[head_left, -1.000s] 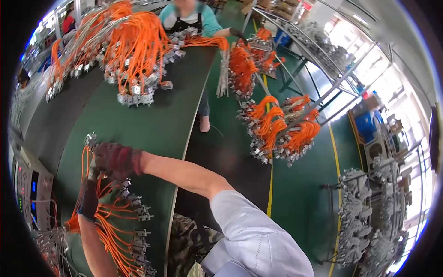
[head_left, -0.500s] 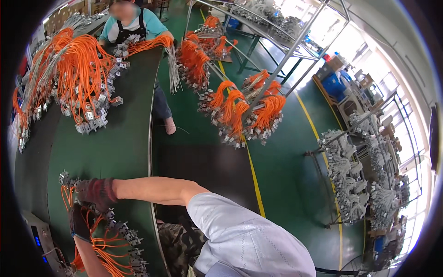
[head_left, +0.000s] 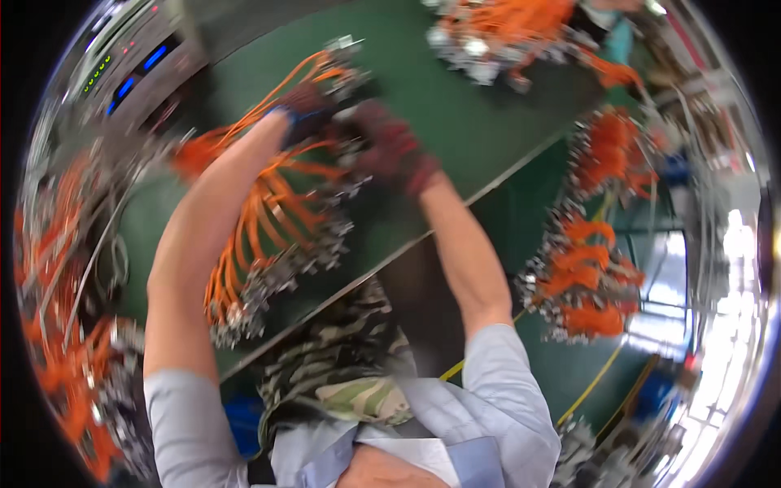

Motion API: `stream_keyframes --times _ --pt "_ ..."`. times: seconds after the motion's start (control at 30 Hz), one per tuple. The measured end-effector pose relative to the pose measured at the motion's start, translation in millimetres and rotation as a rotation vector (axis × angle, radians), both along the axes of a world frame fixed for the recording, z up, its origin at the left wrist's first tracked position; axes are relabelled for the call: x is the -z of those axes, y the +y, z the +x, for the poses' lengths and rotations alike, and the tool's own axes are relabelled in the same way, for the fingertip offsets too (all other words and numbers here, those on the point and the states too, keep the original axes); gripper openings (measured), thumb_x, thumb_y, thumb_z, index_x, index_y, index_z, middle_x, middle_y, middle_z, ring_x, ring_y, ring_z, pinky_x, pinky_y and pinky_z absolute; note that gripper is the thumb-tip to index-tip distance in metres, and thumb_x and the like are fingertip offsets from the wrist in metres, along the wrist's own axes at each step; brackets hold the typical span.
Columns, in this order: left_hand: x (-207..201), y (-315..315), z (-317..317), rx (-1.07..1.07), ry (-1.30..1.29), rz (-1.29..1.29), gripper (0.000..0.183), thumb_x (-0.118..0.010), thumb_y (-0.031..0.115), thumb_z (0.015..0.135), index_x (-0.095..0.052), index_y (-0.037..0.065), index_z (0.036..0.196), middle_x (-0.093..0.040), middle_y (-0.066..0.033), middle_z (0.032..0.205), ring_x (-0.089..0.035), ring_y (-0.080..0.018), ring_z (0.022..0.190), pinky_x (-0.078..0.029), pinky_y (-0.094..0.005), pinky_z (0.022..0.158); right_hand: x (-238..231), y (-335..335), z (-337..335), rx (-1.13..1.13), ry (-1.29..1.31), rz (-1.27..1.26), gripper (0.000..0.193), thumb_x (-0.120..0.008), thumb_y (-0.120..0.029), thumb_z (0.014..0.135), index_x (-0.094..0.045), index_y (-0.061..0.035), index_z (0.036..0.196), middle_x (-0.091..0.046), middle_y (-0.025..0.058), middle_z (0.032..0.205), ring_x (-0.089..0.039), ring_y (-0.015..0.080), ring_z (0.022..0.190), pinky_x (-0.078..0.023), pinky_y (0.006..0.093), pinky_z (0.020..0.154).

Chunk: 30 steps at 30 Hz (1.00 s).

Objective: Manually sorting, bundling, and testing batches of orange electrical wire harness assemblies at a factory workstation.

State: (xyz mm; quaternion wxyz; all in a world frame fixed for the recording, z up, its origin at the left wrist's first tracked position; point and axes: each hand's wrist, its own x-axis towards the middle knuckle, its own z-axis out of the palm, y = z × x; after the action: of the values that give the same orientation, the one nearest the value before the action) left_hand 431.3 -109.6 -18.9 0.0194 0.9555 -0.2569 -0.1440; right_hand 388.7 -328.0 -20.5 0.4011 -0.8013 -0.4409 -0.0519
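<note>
Bare green counter (head_left: pixel 480 134) opens to the right of the right hand (head_left: pixel 389 150), clear until a heap of orange cables (head_left: pixel 521 18) farther along. Below the hands, fanned orange leads (head_left: pixel 272 203) and a row of metal connectors (head_left: pixel 329 248) block the way, leaving a narrow strip beside the counter's edge; an instrument with lit displays (head_left: pixel 130 77) bars the upper left.

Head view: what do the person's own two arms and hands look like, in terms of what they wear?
The left hand wears a dark reddish fabric glove with a blue edge at the wrist. The right hand wears a mottled dark red fabric glove. Blur hides finer texture. Short, pale grey-blue fabric sleeves cover the upper arms; the forearms are bare.
</note>
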Motion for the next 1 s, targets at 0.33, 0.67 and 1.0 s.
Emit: stream_keyframes --times 0.33,0.67,1.0 --pt "20.2 54.0 -62.6 -0.277 -0.135 -0.601 0.047 -0.067 0.026 0.087 -0.070 -0.001 0.125 -0.074 -0.0181 0.119 -0.071 -0.0283 0.105 -0.053 -0.0382 0.096 0.7 46.3 -1.6 -0.104 0.427 0.017 0.058 -0.088 -0.015 0.077 -0.066 -0.0056 0.130 -0.063 0.0135 0.123 -0.068 0.0268 0.108 -0.056 0.0387 0.100" --pt "-44.2 12.9 -95.0 -0.357 -0.550 -0.208 0.048 -0.074 0.022 0.081 -0.066 0.012 0.127 -0.075 -0.0109 0.095 -0.072 -0.0346 0.093 -0.058 -0.0461 0.077 -41.1 54.8 73.2 0.245 -0.146 0.049 0.056 -0.079 -0.034 0.087 -0.064 -0.0121 0.137 -0.065 0.0163 0.136 -0.061 0.0341 0.127 -0.050 0.0419 0.107" --pt "-7.4 48.1 -86.9 -0.858 -0.495 -0.445 0.078 -0.059 0.057 0.096 -0.043 0.004 0.151 -0.057 -0.0274 0.139 -0.054 -0.0447 0.129 -0.040 -0.0537 0.109 -67.3 121.4 128.2 0.015 -0.487 -0.348 0.043 -0.071 -0.023 0.091 -0.067 -0.0150 0.133 -0.071 0.0133 0.123 -0.065 0.0372 0.115 -0.053 0.0440 0.101"
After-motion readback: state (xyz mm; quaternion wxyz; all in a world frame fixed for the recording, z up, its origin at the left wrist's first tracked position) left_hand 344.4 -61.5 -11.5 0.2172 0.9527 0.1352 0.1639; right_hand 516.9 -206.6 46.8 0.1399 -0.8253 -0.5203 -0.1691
